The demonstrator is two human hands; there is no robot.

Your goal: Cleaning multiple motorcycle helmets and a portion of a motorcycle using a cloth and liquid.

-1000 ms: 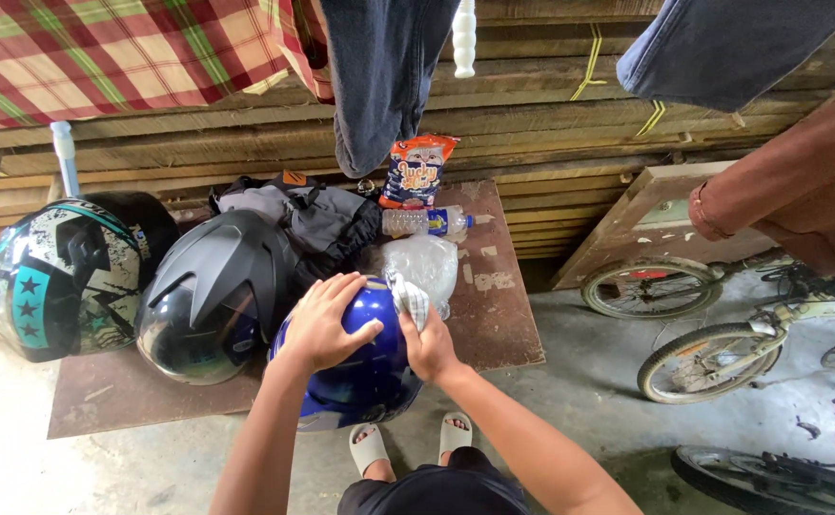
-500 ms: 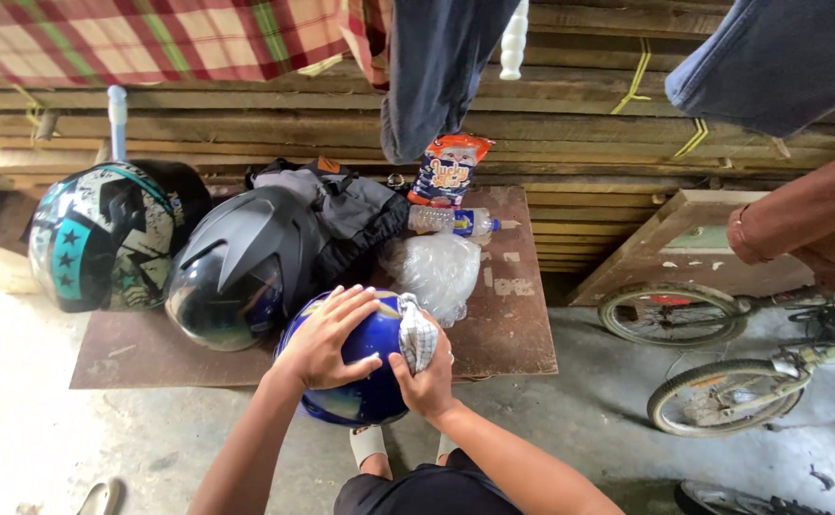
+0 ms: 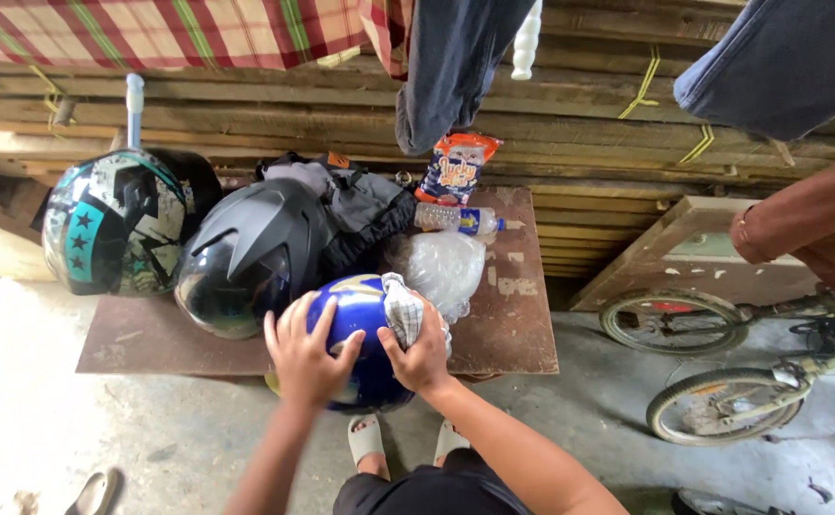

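Observation:
A glossy blue helmet rests at the front edge of a low brown board. My left hand lies flat on its left side, fingers spread, steadying it. My right hand presses a crumpled checked cloth against the helmet's upper right side. Just behind the cloth sits a clear plastic bag.
A dark grey helmet and a patterned black and teal helmet sit to the left, with a grey backpack, a water bottle and a snack packet behind. Bicycles stand at right. Clothes hang above stacked planks.
My left hand slid down to the helmet's lower left side. My right hand with the cloth shifted slightly up over the helmet's right side. The view moved a little.

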